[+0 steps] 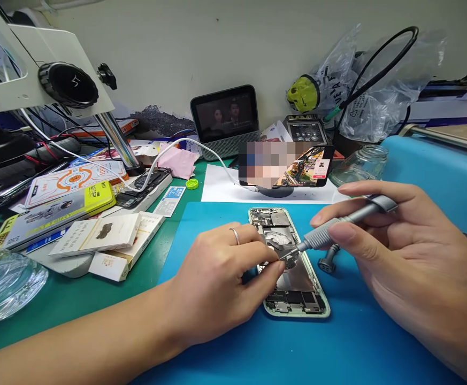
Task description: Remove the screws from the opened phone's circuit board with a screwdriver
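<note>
In the head view an opened phone (pixel 297 280) with a pale green frame lies on the blue mat, its inner parts exposed. My right hand (pixel 410 256) grips a grey precision screwdriver (pixel 321 235), slanted down to the left over the phone. Its thin bit ends at the fingertips of my left hand (pixel 225 272). The left thumb and forefinger are pinched together there, above the phone's middle; whatever lies between them is hidden. This hand wears a ring (pixel 235 236) and covers part of the phone's left edge. A small dark knobbed piece (pixel 328 260) stands just right of the phone, partly behind the screwdriver.
Behind the blue mat (pixel 217 353) a phone with a lit screen (pixel 303 166) leans on a stand; beyond is a smart display (pixel 227 117). Left are cigarette packs (pixel 100 233), a battery box (pixel 60 214), a glass ashtray (pixel 6 283) and a microscope arm (pixel 68 80). A glass jar (pixel 364 163) sits right.
</note>
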Demonstrator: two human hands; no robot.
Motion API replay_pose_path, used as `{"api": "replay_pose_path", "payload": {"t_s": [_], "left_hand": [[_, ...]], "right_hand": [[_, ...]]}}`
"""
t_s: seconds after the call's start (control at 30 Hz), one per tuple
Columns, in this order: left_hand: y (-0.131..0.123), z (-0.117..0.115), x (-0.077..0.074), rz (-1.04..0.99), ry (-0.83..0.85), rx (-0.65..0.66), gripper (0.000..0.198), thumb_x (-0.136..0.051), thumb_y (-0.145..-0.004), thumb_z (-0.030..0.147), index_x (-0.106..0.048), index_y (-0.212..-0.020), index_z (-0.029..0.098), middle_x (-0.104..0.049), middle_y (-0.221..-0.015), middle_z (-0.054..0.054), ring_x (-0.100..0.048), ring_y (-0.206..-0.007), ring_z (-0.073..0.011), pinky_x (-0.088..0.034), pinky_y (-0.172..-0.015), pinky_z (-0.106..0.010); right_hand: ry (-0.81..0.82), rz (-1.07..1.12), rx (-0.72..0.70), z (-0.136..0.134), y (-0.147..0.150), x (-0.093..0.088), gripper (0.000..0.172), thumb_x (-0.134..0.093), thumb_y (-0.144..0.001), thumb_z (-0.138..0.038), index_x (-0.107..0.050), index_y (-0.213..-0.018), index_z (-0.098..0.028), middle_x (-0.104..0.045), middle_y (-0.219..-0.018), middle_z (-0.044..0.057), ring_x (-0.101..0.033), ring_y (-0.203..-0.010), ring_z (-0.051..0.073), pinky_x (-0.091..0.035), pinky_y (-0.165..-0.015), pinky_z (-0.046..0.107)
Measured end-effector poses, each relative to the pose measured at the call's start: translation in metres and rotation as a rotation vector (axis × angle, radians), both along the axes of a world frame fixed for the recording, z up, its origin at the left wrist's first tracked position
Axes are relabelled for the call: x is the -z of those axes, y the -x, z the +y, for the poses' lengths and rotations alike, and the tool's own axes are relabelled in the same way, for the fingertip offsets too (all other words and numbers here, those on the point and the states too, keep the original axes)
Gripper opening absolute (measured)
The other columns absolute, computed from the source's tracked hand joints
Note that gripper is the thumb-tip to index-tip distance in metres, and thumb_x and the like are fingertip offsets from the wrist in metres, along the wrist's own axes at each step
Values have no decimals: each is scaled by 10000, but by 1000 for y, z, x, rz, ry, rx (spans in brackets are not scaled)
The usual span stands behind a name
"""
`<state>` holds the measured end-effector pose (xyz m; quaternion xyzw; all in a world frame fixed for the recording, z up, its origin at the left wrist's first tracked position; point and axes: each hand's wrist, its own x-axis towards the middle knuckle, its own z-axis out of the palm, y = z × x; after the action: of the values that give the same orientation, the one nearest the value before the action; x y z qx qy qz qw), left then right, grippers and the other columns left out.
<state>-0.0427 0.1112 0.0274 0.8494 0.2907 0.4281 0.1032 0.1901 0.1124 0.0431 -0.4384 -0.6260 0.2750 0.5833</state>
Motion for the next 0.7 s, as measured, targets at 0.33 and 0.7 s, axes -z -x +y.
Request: {"api": "replay_pose_path", "payload": {"t_s": [0.33,0.7], "left_hand": [[0,-1,-1,14,18,8,180,-715,-1037,108,-817,-894,150,-766,-818,3,-678,-726,-105,-509,-688,-236],[0,0,0,-1,9,10,173,-725,-1037,109,-821,-897,145,-772,-820,3,-687,-732,-101,-521,-706,-226]], "right_hand": [[10,-10,5,0,-2,1,312,-945,-895,-488,-773,-1137,-396,-849,-869,-33,-809,-656,204,-627,-464,253],[27,23,38,0,-2,-1,337,-959,-873,-499,-780,-1135,-385,-849,-861,-29,-817,-697,210,-661,-541,268]]}}
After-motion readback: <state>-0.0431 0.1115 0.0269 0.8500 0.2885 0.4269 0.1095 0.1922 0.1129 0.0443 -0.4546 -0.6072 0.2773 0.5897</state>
